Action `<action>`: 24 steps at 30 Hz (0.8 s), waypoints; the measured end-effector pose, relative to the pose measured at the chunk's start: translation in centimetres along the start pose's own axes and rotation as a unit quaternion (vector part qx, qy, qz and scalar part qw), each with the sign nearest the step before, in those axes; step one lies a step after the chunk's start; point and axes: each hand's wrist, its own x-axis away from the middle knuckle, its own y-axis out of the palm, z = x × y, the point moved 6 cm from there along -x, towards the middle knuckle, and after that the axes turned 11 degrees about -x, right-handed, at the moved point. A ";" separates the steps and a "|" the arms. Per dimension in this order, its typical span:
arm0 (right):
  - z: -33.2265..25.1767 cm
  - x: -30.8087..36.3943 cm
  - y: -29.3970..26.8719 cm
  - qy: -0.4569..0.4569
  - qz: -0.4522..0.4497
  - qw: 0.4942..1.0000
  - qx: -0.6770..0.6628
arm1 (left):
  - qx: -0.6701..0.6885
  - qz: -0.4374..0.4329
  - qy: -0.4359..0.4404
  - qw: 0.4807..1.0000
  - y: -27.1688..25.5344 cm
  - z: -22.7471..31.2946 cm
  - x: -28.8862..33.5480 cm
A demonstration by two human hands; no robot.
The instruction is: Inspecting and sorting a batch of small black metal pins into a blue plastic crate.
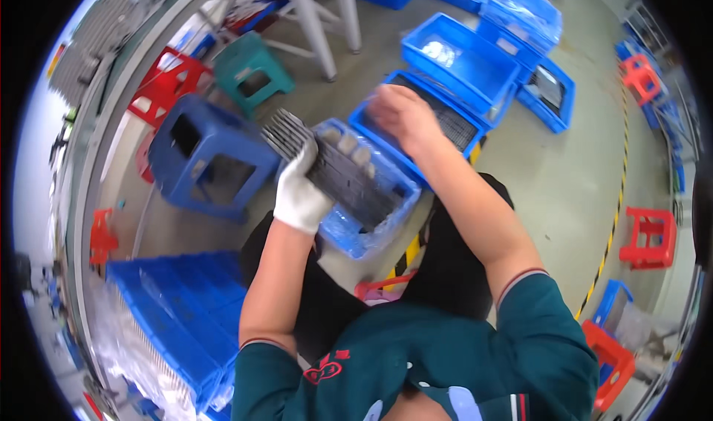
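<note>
My left hand (303, 195), in a white glove with greyish fingertips, is closed round a stack of dark flat strips (347, 185). The strips' ends fan out past the thumb. This stack is held tilted above a blue crate (356, 237) lined with clear plastic, partly hiding what lies inside. My bare right hand (405, 116) is smeared by motion, so its fingers cannot be read. It hovers over the near-left part of another blue crate (469, 147), which holds a black grid-like layer (448, 121).
Blue bins (464, 60) stand beyond the crates. To the left are a blue stool (208, 157), a green stool (251, 70) and a red stool (169, 86). Blue crates with plastic film (186, 317) are stacked at lower left. Red stools (648, 237) stand at right, past a striped floor line.
</note>
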 end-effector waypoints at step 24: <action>2.8 3.5 3.5 -0.048 -0.045 0.996 -0.066 | 0.093 -0.028 0.295 0.951 -2.8 5.4 -0.4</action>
